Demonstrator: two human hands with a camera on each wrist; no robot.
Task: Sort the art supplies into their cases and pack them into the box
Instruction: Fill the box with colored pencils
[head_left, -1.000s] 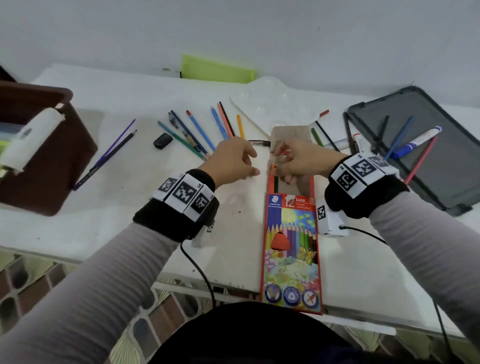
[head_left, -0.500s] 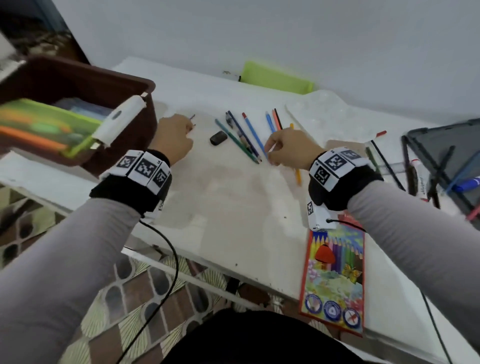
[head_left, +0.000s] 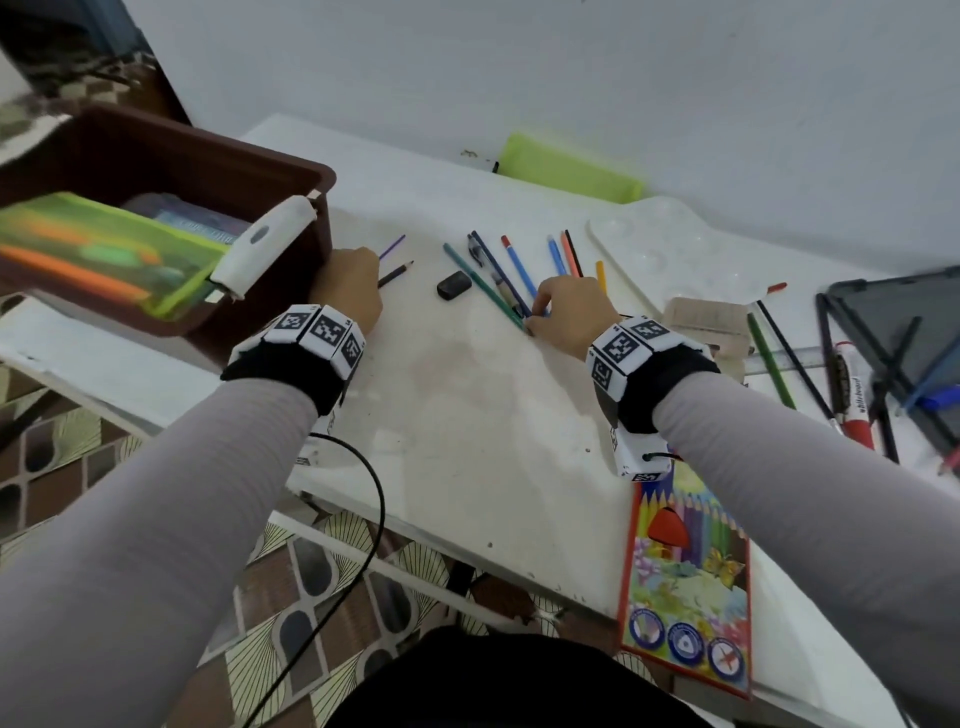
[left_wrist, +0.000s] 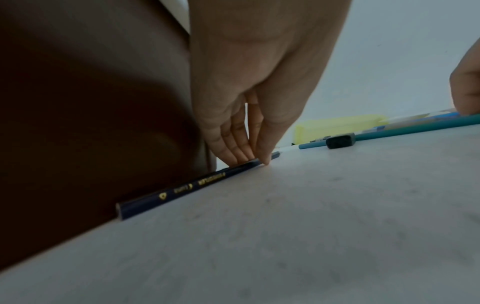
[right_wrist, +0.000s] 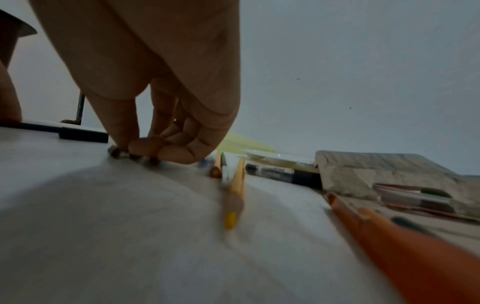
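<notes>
Left hand (head_left: 347, 283) down on the white table (head_left: 467, 415), right beside the brown box (head_left: 171, 161) at ten o'clock. In the left wrist view its thumb and fingertips (left_wrist: 265, 158) pinch a dark blue pencil (left_wrist: 187, 189) that lies flat against the box wall; a purple pencil (head_left: 392, 246) pokes out beyond the knuckles.

Right hand (head_left: 569, 314) at centre, fingers curled onto the near ends of a fan of pencils and pens (head_left: 514, 270); thumb and fingertips (right_wrist: 145, 147) close on the ends of two or three of them, a teal pencil (head_left: 480, 286) among them. Which one it actually grips, cannot tell.

Black eraser (head_left: 453, 285) lies between the two hands, apart from both. Yellow pencil (right_wrist: 235, 189) lies loose just right of the right hand.

Coloured-pencil case (head_left: 685, 582) at five o'clock, near the table edge, flap open toward the right wrist. Black tray (head_left: 893, 312) at three o'clock with markers (head_left: 852, 395) and more pencils beside and in it. White palette (head_left: 654, 254) and a green pouch (head_left: 569, 169) at one o'clock, by the wall.

Inside the box: a green-and-orange case (head_left: 93, 249); a white tube (head_left: 265, 244) rests across its rim.
</notes>
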